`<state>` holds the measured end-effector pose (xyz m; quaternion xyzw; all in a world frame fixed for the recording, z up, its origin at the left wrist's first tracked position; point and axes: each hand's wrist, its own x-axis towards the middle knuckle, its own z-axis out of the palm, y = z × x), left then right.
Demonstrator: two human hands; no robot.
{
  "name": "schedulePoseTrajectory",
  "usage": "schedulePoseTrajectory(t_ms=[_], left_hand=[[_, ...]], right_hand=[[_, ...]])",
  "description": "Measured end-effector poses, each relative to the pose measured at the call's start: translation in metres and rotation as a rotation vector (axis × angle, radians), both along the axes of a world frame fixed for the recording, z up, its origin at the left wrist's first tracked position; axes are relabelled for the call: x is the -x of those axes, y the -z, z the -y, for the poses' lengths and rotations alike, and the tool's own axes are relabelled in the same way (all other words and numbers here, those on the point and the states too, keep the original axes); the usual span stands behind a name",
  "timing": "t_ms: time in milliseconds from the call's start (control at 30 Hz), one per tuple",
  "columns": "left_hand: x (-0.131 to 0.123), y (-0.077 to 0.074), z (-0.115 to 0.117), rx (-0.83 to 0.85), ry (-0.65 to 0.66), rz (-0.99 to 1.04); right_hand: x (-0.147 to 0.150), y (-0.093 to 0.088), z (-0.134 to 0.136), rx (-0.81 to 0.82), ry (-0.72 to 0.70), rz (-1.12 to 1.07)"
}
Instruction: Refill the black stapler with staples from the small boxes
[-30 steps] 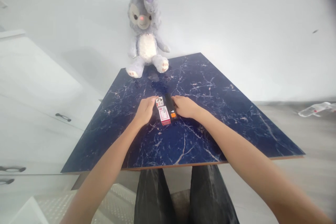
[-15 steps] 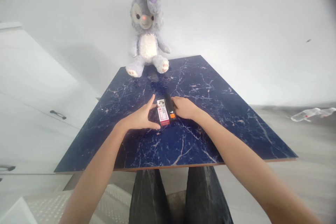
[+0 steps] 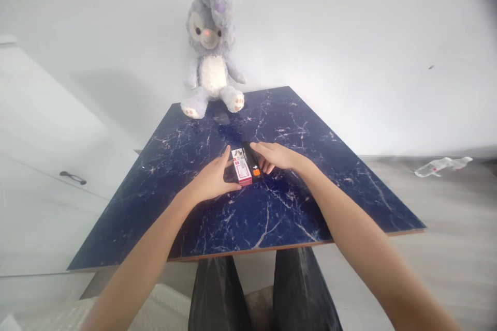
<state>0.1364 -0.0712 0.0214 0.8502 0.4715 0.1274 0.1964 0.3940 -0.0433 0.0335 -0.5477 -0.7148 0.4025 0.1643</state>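
On my feed, the left hand (image 3: 212,181) has its fingers spread around the red-and-white box (image 3: 241,166), and the right hand (image 3: 277,158) lies with fingers together across the black device (image 3: 251,158) (both rest on the blue marble tabletop (image 3: 306,129), neither lifted).

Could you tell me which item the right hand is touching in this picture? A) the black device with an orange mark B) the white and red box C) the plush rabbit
A. The fingers of the right hand lie across the black device, beside the white and red box.
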Motion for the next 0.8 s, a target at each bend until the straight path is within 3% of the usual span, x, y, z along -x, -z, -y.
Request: schedulePoseTrajectory(t_ms=[100,233,333,433,633,800], left_hand=[[-0.007,0.003,-0.001,0.000,-0.028,0.003],[-0.020,0.004,-0.011,-0.026,-0.042,-0.005],[-0.041,0.002,-0.026,-0.028,-0.042,-0.022],[-0.073,0.003,-0.052,-0.049,-0.031,-0.008],[-0.158,0.015,-0.111,-0.104,0.040,0.034],[-0.217,0.020,-0.140,-0.128,0.098,0.060]], right_hand=[[-0.007,-0.012,0.005,0.038,-0.022,-0.013],[-0.014,-0.016,0.004,-0.057,0.023,0.075],[-0.023,-0.012,-0.005,-0.181,0.133,0.138],[-0.037,-0.003,-0.018,-0.326,0.315,0.240],[-0.082,0.019,-0.037,-0.375,0.649,0.289],[-0.107,0.033,-0.040,-0.527,0.865,0.426]])
